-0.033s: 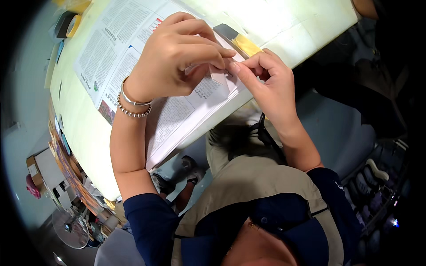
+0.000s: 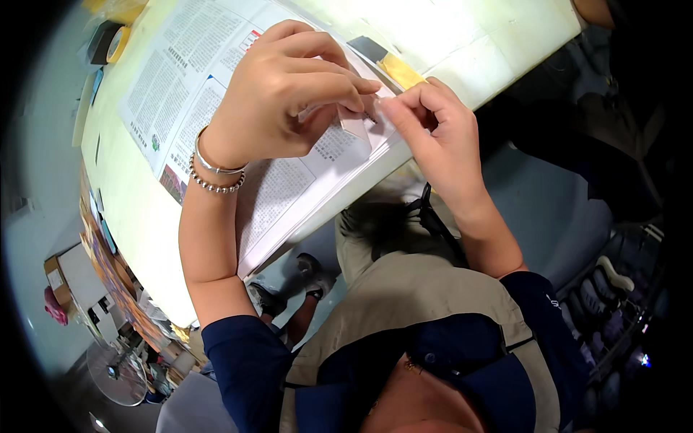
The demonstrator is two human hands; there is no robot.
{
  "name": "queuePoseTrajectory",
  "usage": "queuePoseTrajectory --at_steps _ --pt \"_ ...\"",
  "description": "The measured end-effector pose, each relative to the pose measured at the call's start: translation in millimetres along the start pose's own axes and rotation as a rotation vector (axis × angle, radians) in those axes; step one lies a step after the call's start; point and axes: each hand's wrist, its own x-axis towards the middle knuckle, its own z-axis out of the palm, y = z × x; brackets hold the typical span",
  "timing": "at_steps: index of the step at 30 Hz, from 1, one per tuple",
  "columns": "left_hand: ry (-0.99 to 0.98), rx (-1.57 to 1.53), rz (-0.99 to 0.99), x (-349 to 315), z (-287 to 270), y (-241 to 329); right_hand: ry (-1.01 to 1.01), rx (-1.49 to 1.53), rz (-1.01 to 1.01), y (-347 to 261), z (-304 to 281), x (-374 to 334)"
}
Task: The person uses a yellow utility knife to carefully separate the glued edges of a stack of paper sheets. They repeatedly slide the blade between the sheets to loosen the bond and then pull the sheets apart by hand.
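Observation:
My left hand [image 2: 289, 90], with a bangle and a beaded bracelet at its wrist, is closed over newspaper sheets [image 2: 278, 191] on the table. Its curled fingers are on a small pale, flat-sided piece [image 2: 353, 123], partly hidden by them; its kind does not show. Just to the right, my right hand [image 2: 444, 126] pinches with thumb and index finger close to the left fingertips. Whatever is in that pinch is too small to make out. Both hands are near the table's front edge.
A dark and yellow cutter-like tool [image 2: 386, 61] lies beyond my hands on the pale table [image 2: 498, 54]. A yellow tape roll [image 2: 118, 44] stands at the far left. Shoes of a person [image 2: 310, 270] show below the table, and a shoe rack [image 2: 603, 303] stands at right.
My right thumb and index tips have shifted slightly, away from my left fingertips. My left hand has barely moved, and the newspaper lies as before.

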Motion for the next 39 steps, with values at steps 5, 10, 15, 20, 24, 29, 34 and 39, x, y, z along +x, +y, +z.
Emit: queuePoseTrajectory --at_steps 5,10,15,20,24,29,34,39 --pt "0.001 -0.015 -0.006 0.9 1.0 1.1 0.110 -0.083 -0.130 0.6 -24.9 3.8" --pt "-0.026 -0.001 -0.016 0.9 1.5 0.0 -0.015 0.138 -0.111 -2.4 -61.9 6.4" --pt "-0.025 0.014 -0.014 1.0 1.8 -0.8 -0.073 0.053 -0.126 -7.8 -68.5 8.1" --pt "-0.030 0.013 -0.010 1.4 1.4 -0.3 -0.102 0.002 -0.082 -5.2 -65.9 7.2" --pt "-0.037 0.019 -0.007 1.7 2.0 0.0 -0.171 -0.031 0.016 -7.3 -68.6 7.4" --pt "-0.044 0.008 0.005 4.1 1.4 -0.4 -0.392 0.045 0.050 4.3 -83.3 35.2" --pt "-0.066 -0.060 -0.019 3.1 7.3 -0.4 -0.726 0.272 0.420 10.5 -86.9 77.8" --pt "-0.073 -0.094 -0.010 4.9 9.8 -2.0 -0.829 0.262 0.338 10.1 -89.9 89.3"
